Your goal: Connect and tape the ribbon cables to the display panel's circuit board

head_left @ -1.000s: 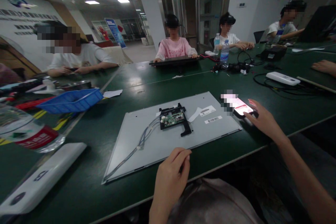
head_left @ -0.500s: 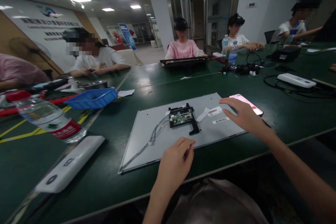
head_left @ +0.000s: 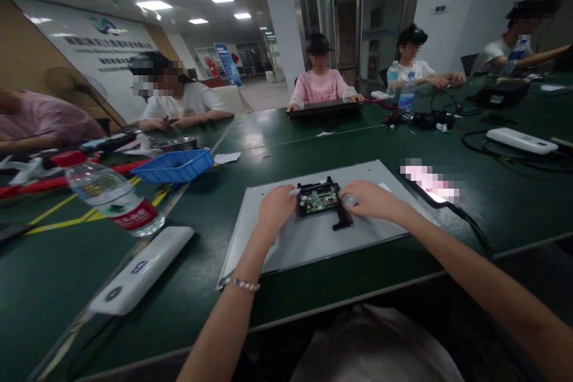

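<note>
Green tabletop [head_left: 277,140] is supporting the gray metal panel [head_left: 299,246] beneath the left hand [head_left: 276,209] and right hand [head_left: 375,198], presumably keeping it level. Between their partly curled fingers [head_left: 285,196], the circuit board [head_left: 319,200] is sitting in its black bracket [head_left: 342,221]; whether they are gripping cannot be told.

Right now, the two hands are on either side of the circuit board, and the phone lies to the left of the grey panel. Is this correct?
Not quite: the phone lies to the right of the grey panel, as the head view shows. The left hand and right hand are on either side of the circuit board.
</note>
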A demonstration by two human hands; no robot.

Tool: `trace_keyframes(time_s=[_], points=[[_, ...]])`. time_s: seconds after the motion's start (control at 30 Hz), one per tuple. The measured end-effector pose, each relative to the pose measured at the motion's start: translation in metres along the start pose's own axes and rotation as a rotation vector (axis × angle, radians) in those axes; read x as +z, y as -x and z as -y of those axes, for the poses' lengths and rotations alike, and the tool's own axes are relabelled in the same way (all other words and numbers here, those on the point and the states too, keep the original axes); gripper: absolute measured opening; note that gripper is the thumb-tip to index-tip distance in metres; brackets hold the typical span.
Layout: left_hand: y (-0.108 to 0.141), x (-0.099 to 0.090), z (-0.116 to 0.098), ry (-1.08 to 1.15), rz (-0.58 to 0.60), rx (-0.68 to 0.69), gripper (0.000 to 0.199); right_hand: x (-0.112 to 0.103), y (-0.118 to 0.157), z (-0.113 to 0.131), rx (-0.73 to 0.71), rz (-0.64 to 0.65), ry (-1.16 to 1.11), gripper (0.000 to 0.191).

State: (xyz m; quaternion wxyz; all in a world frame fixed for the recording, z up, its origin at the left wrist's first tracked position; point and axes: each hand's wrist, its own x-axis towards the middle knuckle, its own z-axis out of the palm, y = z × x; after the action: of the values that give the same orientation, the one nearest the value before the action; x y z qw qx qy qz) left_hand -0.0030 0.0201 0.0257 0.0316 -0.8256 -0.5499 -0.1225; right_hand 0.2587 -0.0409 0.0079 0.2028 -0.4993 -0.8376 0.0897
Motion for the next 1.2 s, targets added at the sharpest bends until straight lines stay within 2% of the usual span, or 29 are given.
trace_keyframes(time_s=[0.2,0.37,0.5,0.7,0.9,1.07,1.2], points=[[0.001,0.011,0.009,0.066,0.041,0.078,0.033,0.002,0.003,-0.003,-0.008,0.007,0.017,0.013],[-0.003,0.013,0.008,0.085,0.026,0.041,0.03,0.003,0.002,-0.001,0.027,-0.01,0.059,0.013],[-0.004,0.015,0.007,0.104,0.004,0.062,0.028,0.006,0.003,-0.003,0.049,-0.039,0.046,0.021],[0.0,0.009,0.003,0.114,0.035,0.062,0.031,0.013,0.007,-0.014,-0.002,-0.05,-0.018,0.03],[0.001,0.011,0.004,0.129,0.046,0.042,0.034,0.023,0.011,-0.034,0.071,-0.041,0.04,0.045],[-0.002,0.019,0.007,0.121,0.014,0.036,0.035,0.022,0.011,-0.046,0.18,-0.091,0.032,0.036],[-0.002,0.023,0.008,0.153,-0.014,0.06,0.035,0.016,0.01,-0.045,0.236,-0.089,-0.025,0.025]])
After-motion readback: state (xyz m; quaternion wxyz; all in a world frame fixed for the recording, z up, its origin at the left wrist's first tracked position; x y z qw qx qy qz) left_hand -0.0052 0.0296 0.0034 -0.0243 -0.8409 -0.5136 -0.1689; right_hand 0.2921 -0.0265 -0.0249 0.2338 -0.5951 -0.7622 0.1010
